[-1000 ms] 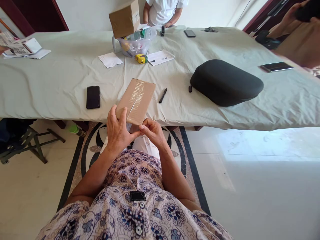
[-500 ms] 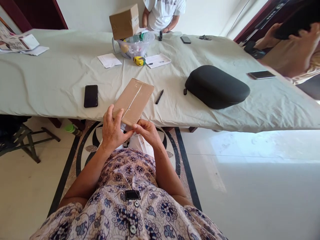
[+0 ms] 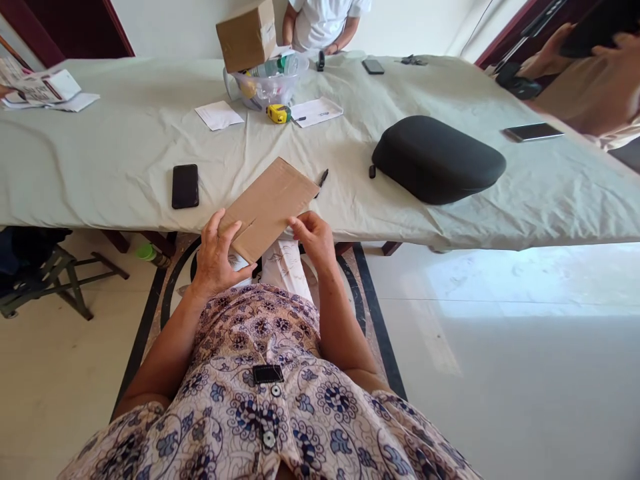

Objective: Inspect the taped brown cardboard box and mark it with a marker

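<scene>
A flat brown cardboard box [image 3: 270, 203] is held tilted at the near edge of the table [image 3: 115, 153], between both my hands. My left hand [image 3: 215, 257] grips its near left corner, thumb on top and fingers curled round the edge. My right hand [image 3: 314, 237] holds the near right edge with fingers closed on it. A black pen [image 3: 323, 178] lies on the cloth just beyond the box's far corner.
A black phone [image 3: 185, 186] lies left of the box, a black padded case [image 3: 439, 159] to the right. Farther back: a clear bowl [image 3: 270, 83] with a cardboard box [image 3: 246, 35] on it, a yellow tape measure [image 3: 278, 114], papers, more phones. Other people stand at the far side and right.
The box has turned in my hands, its taped face no longer showing. My right hand moved from the near end up to the right edge.
</scene>
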A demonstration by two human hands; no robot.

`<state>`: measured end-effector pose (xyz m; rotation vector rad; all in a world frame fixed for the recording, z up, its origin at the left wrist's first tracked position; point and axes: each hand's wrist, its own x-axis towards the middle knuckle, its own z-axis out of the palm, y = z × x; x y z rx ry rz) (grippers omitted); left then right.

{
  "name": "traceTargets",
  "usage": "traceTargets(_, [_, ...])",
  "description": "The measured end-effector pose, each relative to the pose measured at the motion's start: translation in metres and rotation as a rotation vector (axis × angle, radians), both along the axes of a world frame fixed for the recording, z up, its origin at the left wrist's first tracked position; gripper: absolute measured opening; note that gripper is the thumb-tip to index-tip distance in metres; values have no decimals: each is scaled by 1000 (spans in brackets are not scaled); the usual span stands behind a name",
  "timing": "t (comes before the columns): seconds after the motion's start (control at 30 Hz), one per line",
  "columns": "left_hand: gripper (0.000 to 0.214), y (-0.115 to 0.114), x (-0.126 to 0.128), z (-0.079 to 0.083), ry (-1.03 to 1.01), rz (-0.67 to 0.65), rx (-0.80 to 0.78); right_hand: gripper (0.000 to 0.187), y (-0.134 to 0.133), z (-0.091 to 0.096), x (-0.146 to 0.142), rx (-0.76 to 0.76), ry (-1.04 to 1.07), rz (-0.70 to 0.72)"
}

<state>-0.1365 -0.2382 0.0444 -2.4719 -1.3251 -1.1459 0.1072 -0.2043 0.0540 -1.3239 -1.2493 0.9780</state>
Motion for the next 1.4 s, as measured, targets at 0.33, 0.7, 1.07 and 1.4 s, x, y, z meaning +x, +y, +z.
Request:
traceTargets(0.33, [94,6,-3,-3,-57,-16,-79,49,34,-16,17,248,171,-135])
traceTargets(0.7, [86,86,8,-8,-408,-122,-331,46,48,-22,28,220,76,-298])
traceTargets(1.07, [94,110,-3,-8,-426,-123,-364,13,51,-72,24,98,-3,-289])
traceTargets(1.4, [103,133,-4,-32,-546,-90,-415,16,54,-70,18,47,-411,-262])
